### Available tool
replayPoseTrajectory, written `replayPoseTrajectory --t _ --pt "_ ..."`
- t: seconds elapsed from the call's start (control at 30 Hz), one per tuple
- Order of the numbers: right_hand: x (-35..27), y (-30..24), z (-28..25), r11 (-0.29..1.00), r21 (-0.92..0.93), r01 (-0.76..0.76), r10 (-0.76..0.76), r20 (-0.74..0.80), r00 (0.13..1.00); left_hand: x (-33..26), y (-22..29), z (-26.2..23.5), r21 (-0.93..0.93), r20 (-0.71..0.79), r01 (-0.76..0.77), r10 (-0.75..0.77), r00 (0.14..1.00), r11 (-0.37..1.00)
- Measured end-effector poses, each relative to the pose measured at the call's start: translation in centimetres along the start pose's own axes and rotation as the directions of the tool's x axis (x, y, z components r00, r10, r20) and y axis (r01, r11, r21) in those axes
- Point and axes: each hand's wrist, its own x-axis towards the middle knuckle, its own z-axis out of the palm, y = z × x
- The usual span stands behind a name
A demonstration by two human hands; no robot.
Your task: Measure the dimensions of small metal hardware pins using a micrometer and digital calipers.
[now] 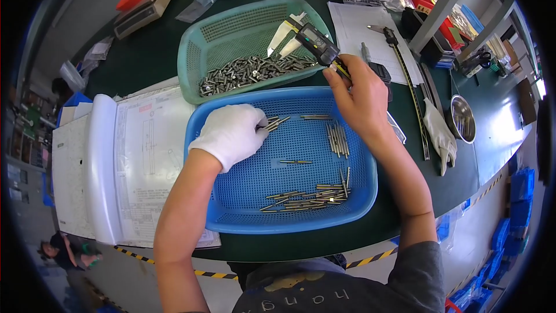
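Head view: gloved left hand pinches metal pins over blue basket; right hand grips digital caliper.

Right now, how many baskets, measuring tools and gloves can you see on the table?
Perforated plastic baskets: 2, one teal, one blue
Measuring calipers: 2, a digital one in the bare right hand, a long metal one lying on paper
White gloves: 2, one worn on the left hand, one lying loose
Total: 6
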Motion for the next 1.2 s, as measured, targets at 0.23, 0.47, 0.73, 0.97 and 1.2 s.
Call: replayPoseTrajectory --t 0.23,0.47,0.73,0.97,1.2 --pt "0.1 -0.3 0.0 0.999 -0.018 -0.03 0.03 0.042 0.999 0.9 0.5 2.6 0.388 -0.021 0.146 -0.149 0.989 0.91" --pt "0.2 -0.5 -0.4 0.999 -0.003 -0.045 0.045 0.079 0.996 0.4 0.2 1.3 0.087 -0.209 -0.041 0.058 0.976 0.995" --pt "0.0 -0.8 -0.6 0.998 0.018 -0.066 0.065 0.067 0.996 -0.1 0.5 0.3 -0.928 -0.279 -0.213 -0.191 0.941 0.305" --pt "0.0 -1.1 -0.8 0.998 0.028 -0.06 0.057 0.103 0.993 -0.1 0.8 0.6 -0.878 -0.456 -0.412 -0.166 0.875 0.243" --pt "0.0 -1.1 -0.8 0.994 0.104 0.019 -0.029 0.098 0.995 -0.4 0.8 0.4 -0.869 -0.486 -0.447 -0.193 0.853 0.213"
